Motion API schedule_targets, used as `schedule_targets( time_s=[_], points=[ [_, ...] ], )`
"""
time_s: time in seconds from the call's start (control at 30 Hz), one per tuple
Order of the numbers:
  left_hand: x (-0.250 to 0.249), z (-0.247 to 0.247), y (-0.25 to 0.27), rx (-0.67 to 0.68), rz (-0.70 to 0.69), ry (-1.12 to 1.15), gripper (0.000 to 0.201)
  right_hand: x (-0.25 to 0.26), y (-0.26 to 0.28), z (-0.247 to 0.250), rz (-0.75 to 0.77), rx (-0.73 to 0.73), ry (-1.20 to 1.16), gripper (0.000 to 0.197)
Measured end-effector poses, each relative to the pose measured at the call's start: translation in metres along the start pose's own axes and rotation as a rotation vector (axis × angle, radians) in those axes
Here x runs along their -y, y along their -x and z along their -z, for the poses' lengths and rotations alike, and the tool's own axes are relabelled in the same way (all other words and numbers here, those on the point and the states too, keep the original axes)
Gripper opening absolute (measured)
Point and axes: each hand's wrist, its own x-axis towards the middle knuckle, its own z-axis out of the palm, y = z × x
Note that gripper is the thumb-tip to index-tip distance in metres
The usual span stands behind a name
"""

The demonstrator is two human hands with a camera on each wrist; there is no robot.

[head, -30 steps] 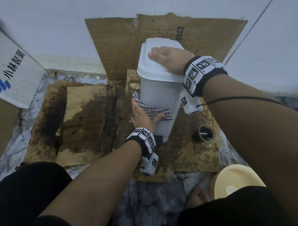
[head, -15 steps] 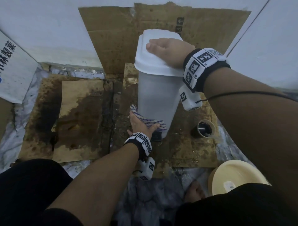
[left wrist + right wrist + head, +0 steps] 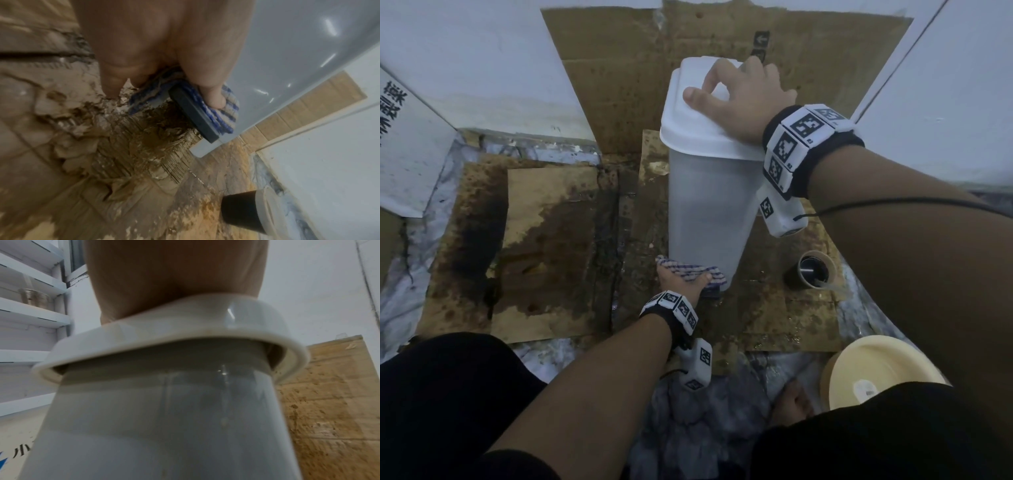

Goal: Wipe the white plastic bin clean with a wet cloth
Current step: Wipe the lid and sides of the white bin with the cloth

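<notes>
The white plastic bin (image 3: pixel 707 205) stands upright on wet cardboard, lid (image 3: pixel 695 133) closed. My right hand (image 3: pixel 743 92) rests on top of the lid, thumb flat and fingers arched toward its far edge; in the right wrist view the palm (image 3: pixel 174 272) sits on the lid rim (image 3: pixel 185 337) above the bin wall (image 3: pixel 164 418). My left hand (image 3: pixel 681 281) is down at the bin's base and holds a blue-striped cloth (image 3: pixel 702 272). The thumb (image 3: pixel 211 91) pins the cloth (image 3: pixel 226 113) against the bin's (image 3: pixel 287 56) dark foot pedal (image 3: pixel 193 113).
Soaked, stained cardboard (image 3: pixel 551 240) covers the floor, and another sheet (image 3: pixel 619 68) leans on the wall behind. A black cup (image 3: pixel 806 270) stands right of the bin. A cream round basin (image 3: pixel 876 370) sits near my right knee, a bare foot (image 3: pixel 791 404) beside it. A printed white box (image 3: pixel 400 137) lies at left.
My left hand has slid the cloth down the bin's front from mid-height to the base. My right hand's fingers have arched and reached toward the lid's far edge.
</notes>
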Motion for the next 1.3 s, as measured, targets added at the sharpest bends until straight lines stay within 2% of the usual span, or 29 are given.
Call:
schedule_targets(
  time_s=[0.2,0.33,0.47,0.57,0.63,0.7,0.83,0.9,1.0,1.03,1.13,1.3],
  points=[
    [-0.003,0.007,0.01,-0.044,0.094,0.038,0.089,0.005,-0.003,0.005,0.034,0.008,-0.057,0.062],
    [-0.006,0.017,0.013,-0.01,0.166,0.079,0.039,0.006,-0.002,0.011,0.072,0.082,-0.019,0.066],
    [0.007,0.032,0.019,-0.052,0.202,-0.011,0.039,0.0,0.002,0.019,0.032,0.232,-0.083,0.052],
    [0.01,0.031,0.025,-0.203,0.184,0.114,0.035,-0.006,0.004,0.023,0.059,0.326,-0.096,0.061],
    [0.003,0.024,0.035,-0.303,0.074,0.244,0.038,-0.012,0.005,0.025,0.059,0.334,-0.158,0.062],
    [-0.014,0.015,0.054,-0.341,-0.074,0.296,0.051,-0.019,0.004,0.023,0.041,0.293,-0.218,0.062],
    [-0.058,-0.007,0.098,-0.268,-0.322,0.34,0.065,-0.024,0.009,0.011,0.027,0.189,-0.28,0.061],
    [-0.077,-0.02,0.107,-0.226,-0.478,0.342,0.067,-0.02,0.011,0.006,0.037,0.173,-0.286,0.064],
    [-0.097,-0.032,0.102,-0.235,-0.693,0.225,0.075,-0.013,0.008,0.005,0.062,0.172,-0.246,0.068],
    [-0.1,-0.035,0.096,-0.247,-0.716,0.144,0.078,-0.012,0.008,0.005,0.077,0.172,-0.238,0.069],
    [-0.115,-0.042,0.082,-0.318,-0.64,-0.064,0.093,-0.011,0.005,0.003,0.119,0.178,-0.233,0.069],
    [-0.134,-0.048,0.072,-0.463,-0.58,-0.151,0.115,-0.01,-0.002,-0.001,0.113,0.175,-0.222,0.07]
  ],
)
